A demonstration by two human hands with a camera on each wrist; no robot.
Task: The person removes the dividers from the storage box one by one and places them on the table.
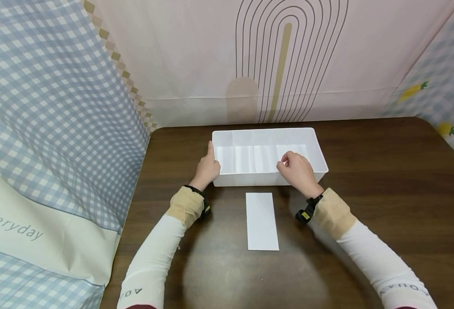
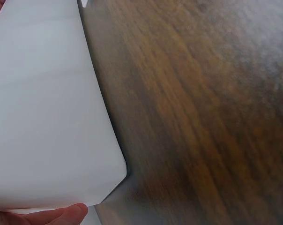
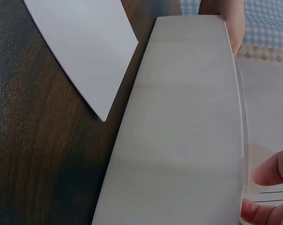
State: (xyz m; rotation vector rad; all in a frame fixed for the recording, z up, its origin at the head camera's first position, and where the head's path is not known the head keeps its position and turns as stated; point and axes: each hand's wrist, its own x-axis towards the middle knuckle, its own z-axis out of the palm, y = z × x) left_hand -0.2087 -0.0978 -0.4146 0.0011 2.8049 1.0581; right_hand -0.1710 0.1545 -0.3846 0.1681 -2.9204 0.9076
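Note:
A white divided storage box (image 1: 250,179) stands on the table, its upright partitions parting it into several compartments. At its left end is my left hand (image 1: 206,168), thumb at the rim and index finger straight along the outside of the end wall. In the left wrist view a fingertip (image 2: 76,214) lies against that end near a bottom corner. Over the front rim toward the right end is my right hand (image 1: 298,171), its fingers bent. The right wrist view shows its thumb and a finger (image 3: 275,169) apart at the rim, nothing visible between them.
A white rectangular panel (image 1: 262,221) lies flat on the brown wooden table (image 1: 385,193), in front of the box. Behind the table hangs a pale cloth (image 1: 184,56) with arch lines. Blue checked fabric (image 1: 57,86) hangs along the left side.

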